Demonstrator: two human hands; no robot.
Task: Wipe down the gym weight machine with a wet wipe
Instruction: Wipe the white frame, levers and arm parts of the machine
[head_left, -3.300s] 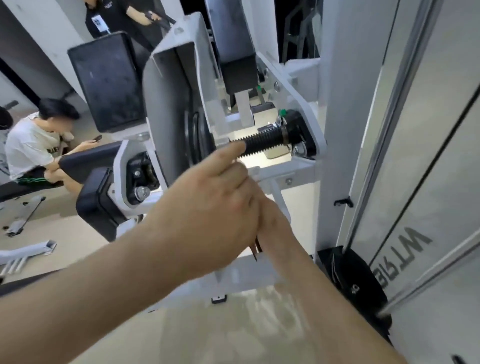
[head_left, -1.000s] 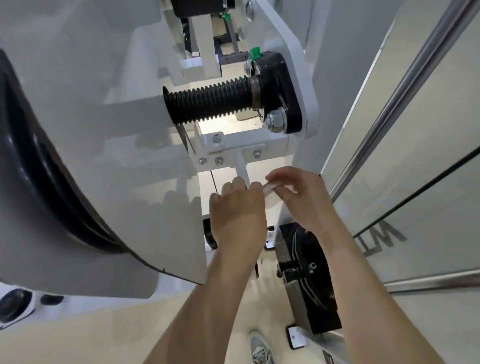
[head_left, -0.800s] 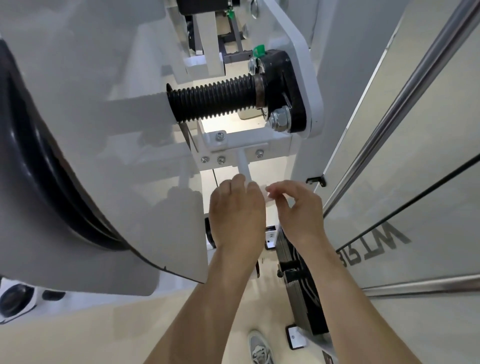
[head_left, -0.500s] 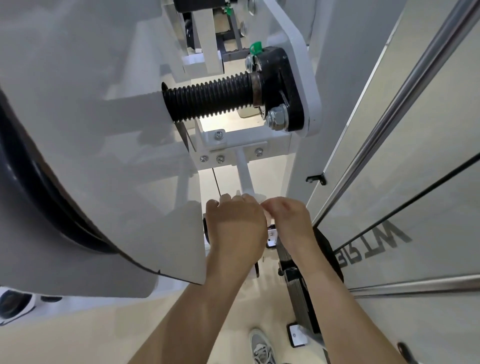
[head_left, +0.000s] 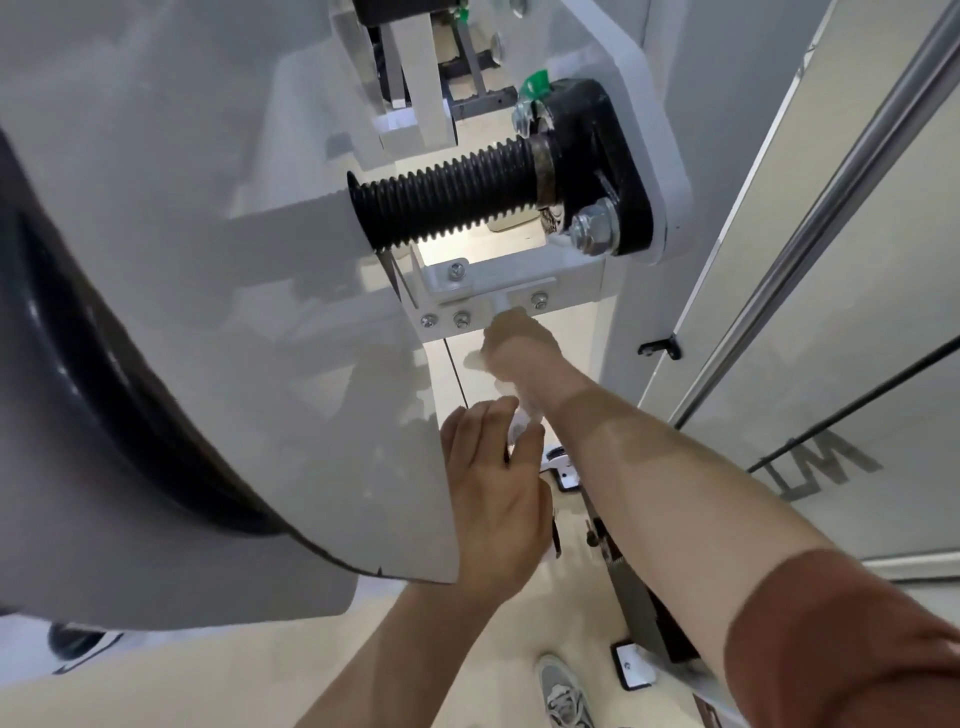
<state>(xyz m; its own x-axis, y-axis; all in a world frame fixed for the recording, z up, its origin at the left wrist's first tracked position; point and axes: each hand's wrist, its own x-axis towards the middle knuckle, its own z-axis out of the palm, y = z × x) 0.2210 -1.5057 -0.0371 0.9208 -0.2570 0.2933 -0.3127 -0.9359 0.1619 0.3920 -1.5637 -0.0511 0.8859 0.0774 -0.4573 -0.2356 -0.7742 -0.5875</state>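
The gym weight machine shows a white shroud (head_left: 208, 260), a black ribbed spindle (head_left: 447, 197) and a bolted white bracket (head_left: 519, 275) below it. A thin white rod (head_left: 522, 423) drops from that bracket. My right hand (head_left: 519, 348) is just under the bracket, blurred, gripping the white wet wipe (head_left: 475, 359) around the rod's top. My left hand (head_left: 493, 493) is lower, its thumb and fingers pinching the rod. Most of the wipe is hidden inside my right fist.
A black wheel rim (head_left: 78, 389) curves down the left side. A grey panel with a steel rail (head_left: 857, 156) stands on the right. The dark weight stack (head_left: 639, 613) and my shoe (head_left: 563, 691) are on the beige floor below.
My right hand has slid up the rod from beside my left hand to the bracket, carrying the wipe. My left hand stays low on the rod.
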